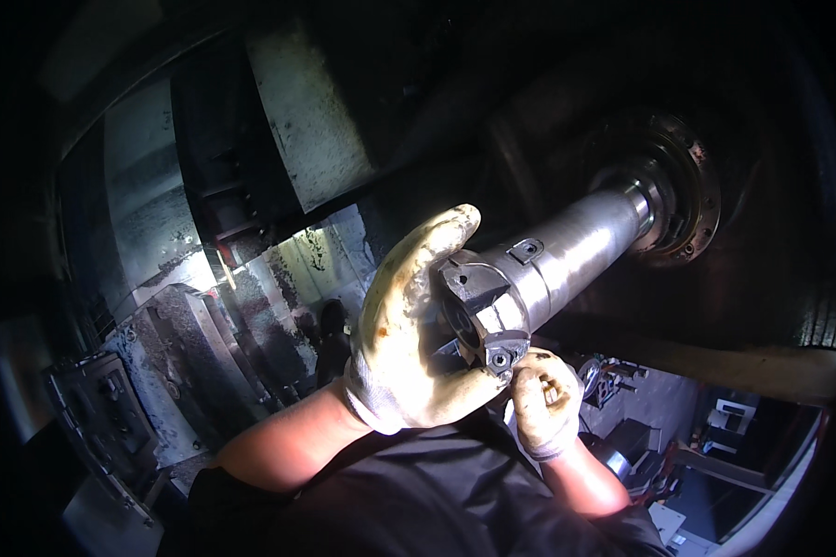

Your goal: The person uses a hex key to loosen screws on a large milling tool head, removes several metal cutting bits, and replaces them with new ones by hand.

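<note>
A thick steel boring bar (590, 241) slants from the upper right toward me, its near end carrying a dark cutter head (478, 288). A cutting insert (501, 359) is screwed to the head's lower side. My left hand (404, 325), in a stained pale glove, is spread at the head's face, its fingers stretched upward and its thumb reaching beneath, close to the insert. Beside the insert, my right hand (546, 404), gloved too, has its fingers curled together. Whatever they pinch is too small or hidden to name.
The bar's far end enters a round bolted spindle flange (692, 200). Metal machine covers (311, 121) stand at the upper left, above worn, dirty ledges (195, 325). A pale beam (715, 357) crosses the right side, with workshop equipment (641, 446) below it.
</note>
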The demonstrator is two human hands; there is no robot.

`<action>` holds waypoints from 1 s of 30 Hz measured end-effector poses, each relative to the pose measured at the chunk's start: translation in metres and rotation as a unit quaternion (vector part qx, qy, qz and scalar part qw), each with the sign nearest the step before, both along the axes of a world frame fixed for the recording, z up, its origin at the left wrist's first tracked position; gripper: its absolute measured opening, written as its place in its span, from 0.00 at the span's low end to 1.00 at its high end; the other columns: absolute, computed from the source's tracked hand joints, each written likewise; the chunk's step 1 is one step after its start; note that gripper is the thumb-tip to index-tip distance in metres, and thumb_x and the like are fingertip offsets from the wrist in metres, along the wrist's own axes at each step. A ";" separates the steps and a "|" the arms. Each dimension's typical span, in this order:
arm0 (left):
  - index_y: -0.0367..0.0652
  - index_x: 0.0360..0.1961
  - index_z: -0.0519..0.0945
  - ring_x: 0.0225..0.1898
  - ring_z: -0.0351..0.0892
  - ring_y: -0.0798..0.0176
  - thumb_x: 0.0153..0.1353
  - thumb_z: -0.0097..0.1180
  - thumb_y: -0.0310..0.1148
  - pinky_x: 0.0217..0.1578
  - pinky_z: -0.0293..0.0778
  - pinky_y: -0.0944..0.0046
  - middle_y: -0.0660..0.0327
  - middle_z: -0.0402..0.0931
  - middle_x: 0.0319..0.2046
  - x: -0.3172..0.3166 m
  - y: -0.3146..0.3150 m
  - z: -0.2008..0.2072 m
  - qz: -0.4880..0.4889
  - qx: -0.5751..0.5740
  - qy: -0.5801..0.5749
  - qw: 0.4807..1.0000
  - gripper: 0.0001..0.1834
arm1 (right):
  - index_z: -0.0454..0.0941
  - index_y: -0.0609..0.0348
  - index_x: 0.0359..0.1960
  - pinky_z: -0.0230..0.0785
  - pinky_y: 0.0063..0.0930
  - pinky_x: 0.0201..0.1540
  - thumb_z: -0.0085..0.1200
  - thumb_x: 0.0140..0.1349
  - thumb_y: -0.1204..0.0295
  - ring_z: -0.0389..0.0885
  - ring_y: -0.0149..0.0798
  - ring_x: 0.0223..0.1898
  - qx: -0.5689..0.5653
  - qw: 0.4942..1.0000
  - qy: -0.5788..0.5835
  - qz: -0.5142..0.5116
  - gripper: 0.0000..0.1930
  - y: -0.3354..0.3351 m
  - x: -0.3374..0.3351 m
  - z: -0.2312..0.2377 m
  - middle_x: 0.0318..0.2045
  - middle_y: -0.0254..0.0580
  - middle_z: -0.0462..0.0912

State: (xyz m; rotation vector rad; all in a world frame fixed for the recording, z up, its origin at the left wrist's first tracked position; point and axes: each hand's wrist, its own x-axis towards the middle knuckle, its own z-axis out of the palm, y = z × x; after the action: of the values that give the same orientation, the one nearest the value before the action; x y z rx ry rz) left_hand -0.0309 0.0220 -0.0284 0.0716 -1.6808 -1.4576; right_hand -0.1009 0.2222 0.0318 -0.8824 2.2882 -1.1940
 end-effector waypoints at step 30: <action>0.54 0.66 0.78 0.69 0.75 0.42 0.59 0.75 0.46 0.68 0.74 0.41 0.53 0.80 0.65 -0.010 -0.051 0.000 0.009 -0.227 0.040 0.973 0.34 | 0.88 0.63 0.45 0.80 0.37 0.49 0.60 0.67 0.71 0.89 0.48 0.42 0.001 0.985 -0.145 -0.088 0.11 -0.013 0.009 -0.008 0.41 0.50 0.90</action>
State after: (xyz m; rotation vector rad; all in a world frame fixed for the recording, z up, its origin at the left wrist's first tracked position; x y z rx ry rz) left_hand -0.0409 -0.0285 -0.0280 -0.2208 -1.8981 -1.0173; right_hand -0.0917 0.2094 0.0233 -0.4745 2.1602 -1.2985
